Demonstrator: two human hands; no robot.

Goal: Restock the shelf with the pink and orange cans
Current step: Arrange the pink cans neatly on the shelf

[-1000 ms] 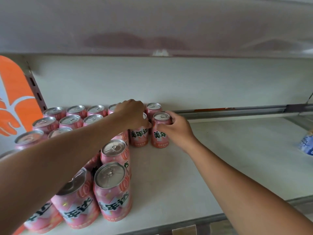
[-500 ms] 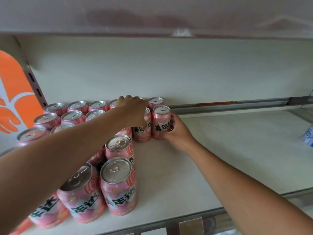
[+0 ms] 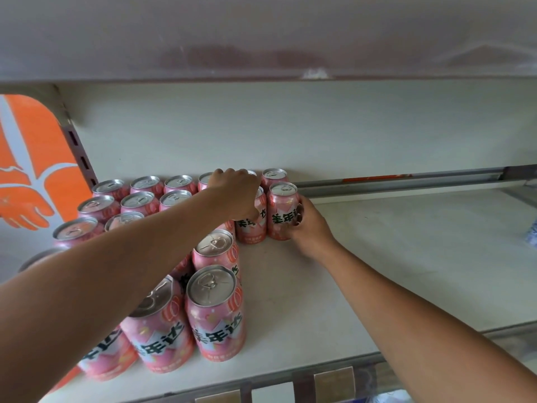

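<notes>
Head view: the right grip (image 3: 308,226) is closed round the right side of a pink can (image 3: 280,212), which stands upright on the shelf (image 3: 392,257) near the back wall, just beside the next can (image 3: 250,228) on its left. The left grip (image 3: 236,194) is curled over the top of this next can and holds it, while other cans (image 3: 139,200) stand in rows further left and toward the front edge.
</notes>
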